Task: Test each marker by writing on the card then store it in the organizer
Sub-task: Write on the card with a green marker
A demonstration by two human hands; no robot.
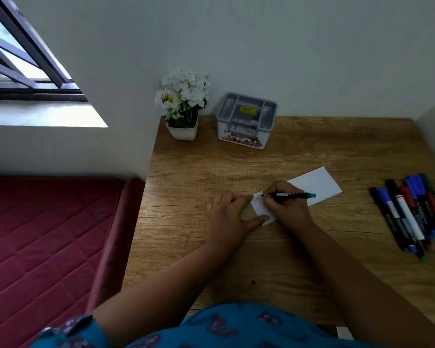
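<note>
A white card (317, 183) lies on the wooden desk (312, 151). My right hand (285, 208) grips a black marker (290, 195) with a green end, its tip touching the card's left part where faint writing shows. My left hand (227, 217) rests on the desk, its thumb and fingertips pressing on the card's left edge. A grey compartmented organizer (246, 120) with a yellow sticker stands at the back of the desk. Several more markers (409, 212) with blue, red, green and black caps lie in a pile at the right.
A white pot of white flowers (182, 101) stands left of the organizer, against the wall. A red mattress (48, 247) lies beside the desk's left edge, below a barred window (23, 59). A wall closes off the desk's right side.
</note>
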